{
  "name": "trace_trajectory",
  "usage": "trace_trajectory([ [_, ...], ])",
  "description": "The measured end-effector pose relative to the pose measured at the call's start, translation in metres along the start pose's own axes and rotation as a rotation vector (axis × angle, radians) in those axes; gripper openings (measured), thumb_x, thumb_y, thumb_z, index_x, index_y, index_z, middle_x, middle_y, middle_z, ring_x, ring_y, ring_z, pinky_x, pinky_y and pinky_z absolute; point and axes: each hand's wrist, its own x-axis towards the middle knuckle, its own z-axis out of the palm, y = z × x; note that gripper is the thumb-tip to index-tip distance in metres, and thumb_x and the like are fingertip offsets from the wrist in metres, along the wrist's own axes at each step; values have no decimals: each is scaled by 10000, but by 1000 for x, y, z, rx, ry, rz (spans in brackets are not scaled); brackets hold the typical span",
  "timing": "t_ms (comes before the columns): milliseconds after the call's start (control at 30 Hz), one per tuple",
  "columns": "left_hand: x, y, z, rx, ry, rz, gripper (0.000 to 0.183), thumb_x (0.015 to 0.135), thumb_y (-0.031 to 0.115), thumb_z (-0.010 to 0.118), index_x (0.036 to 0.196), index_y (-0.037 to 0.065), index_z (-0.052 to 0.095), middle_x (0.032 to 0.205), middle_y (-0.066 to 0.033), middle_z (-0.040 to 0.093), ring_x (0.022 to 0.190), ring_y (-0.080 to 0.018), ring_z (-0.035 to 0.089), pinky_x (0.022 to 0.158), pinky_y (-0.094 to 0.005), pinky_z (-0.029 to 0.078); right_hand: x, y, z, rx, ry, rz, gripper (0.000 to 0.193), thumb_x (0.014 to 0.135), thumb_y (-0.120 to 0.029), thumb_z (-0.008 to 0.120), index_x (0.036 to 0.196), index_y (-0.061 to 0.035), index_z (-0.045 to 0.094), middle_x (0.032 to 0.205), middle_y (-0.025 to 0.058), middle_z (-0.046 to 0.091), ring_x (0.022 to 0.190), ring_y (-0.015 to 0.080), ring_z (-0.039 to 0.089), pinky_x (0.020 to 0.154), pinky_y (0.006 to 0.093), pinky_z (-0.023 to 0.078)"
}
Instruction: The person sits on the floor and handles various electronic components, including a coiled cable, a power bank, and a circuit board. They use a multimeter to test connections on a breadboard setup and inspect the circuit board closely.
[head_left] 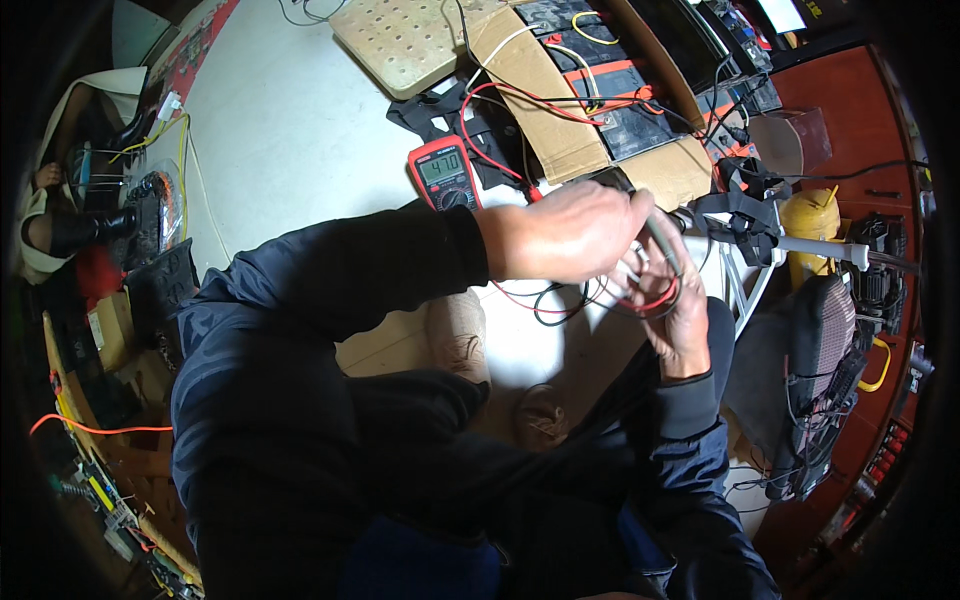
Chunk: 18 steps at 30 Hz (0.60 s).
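Dark sleeve of the left arm (340, 270) is closest to the lens, sweeping from 9 o'clock toward the work. Clock is off frame centre, 12 at top.

Left hand (560, 240), 1–2 o'clock: back to camera, fingers bunched inward; tips reach the top of a slim grey-green rod (661, 246). Can't tell if they actually pinch it, knuckles block the view.

Right hand (685, 310), 3 o'clock: palm turned up, fingers part-curled, not a full fist, around a loop of red lead (657, 300); rod lies across the same fingers. Cupped like that probably to gather slack and give the left hand something steady to work against.

Multimeter (436, 160), between 11 and 12, face up on the white table (290, 110), display lit. Guess: parked beside the left wrist so it reads at a glance.

Cardboard box (548, 135), 1 o'clock, flap folded down, presumably for access to the black blocks (640, 135) inside. Red cable (464, 118) arcs from there to a red plug (534, 192) just beside the left hand. Perforated slab (400, 50) beyond the meter.
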Motion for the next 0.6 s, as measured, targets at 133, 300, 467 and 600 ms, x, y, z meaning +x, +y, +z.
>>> trace_trajectory([
  [133, -21, 23, 11, 109, -114, -21, 576, 860, 252, 750, 1189, -106, 439, 889, -231, 683, 792, -424, 698, 677, -437, 558, -22, 5, -5, 270, 24, 183, 912, 732, 22, 560, 1578, 63, 221, 1560, 255, 382, 1343, 418, 527, 1105, 577, 463],
  [300, -35, 29, 12, -70, -389, -13, 675, 908, 159, 645, 1440, -117, 333, 929, -269, 685, 821, -421, 694, 725, -466, 556, -32, 26, -11, 148, 162, 326, 557, 918, 11, 597, 1435, 17, 388, 1310, 226, 598, 1013, 289, 692, 763, 385, 604],
  [467, -38, -52, -42, -590, -242, -196, 341, 914, 186, 689, 1196, -4, 666, 926, -130, 746, 795, -183, 705, 732, -320, 555, -40, 22, -24, -72, 257, 276, 573, 938, 91, 522, 1482, 5, 363, 1170, 249, 674, 752, 231, 709, 537, 256, 526],
  [600, -69, -144, -78, -17, 147, -734, 415, 911, 408, 759, 844, 23, 620, 744, -26, 602, 691, -121, 604, 643, -297, 517, -48, -11, -42, -266, 310, 152, 570, 928, -17, 524, 1483, 39, 407, 932, 150, 653, 558, 110, 509, 519, 217, 394],
])
